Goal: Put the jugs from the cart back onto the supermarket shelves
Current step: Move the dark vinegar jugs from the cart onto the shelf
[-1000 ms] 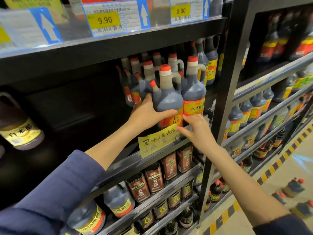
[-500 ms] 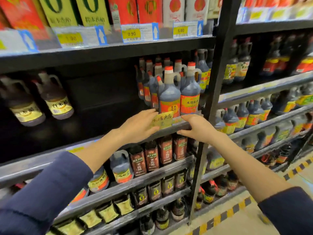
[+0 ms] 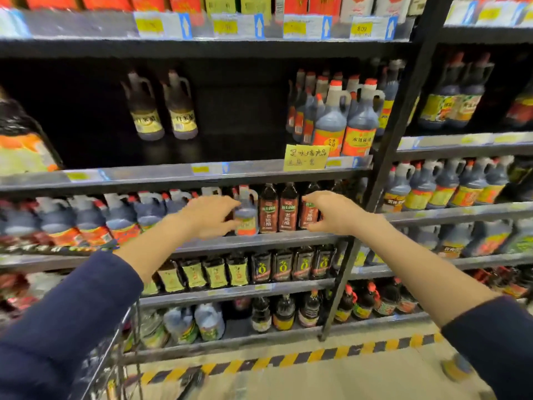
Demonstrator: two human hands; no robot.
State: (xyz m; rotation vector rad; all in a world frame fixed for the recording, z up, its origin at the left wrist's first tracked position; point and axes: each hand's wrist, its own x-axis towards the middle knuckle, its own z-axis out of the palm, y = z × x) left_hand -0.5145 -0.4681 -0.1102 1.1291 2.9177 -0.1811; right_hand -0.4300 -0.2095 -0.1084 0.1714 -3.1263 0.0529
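Observation:
Dark vinegar jugs with red caps and orange labels stand in a tight group on the black shelf, behind a yellow handwritten note. My left hand hovers in front of the shelf below, fingers apart and empty. My right hand is level with it, also empty with loosely curled fingers. Both hands are well below and apart from the jug group. The wire cart's rim shows at the lower left; its contents are hidden by my sleeve.
Two brown jugs stand alone on the dark shelf to the left of an empty gap. Lower shelves hold rows of bottles and jugs. A black upright post divides the bays. A jug stands on the floor at the right by yellow-black tape.
My left hand let go of the front jug, and both hands drew back and down from the shelf edge. The view pulled away, showing more shelving and the cart.

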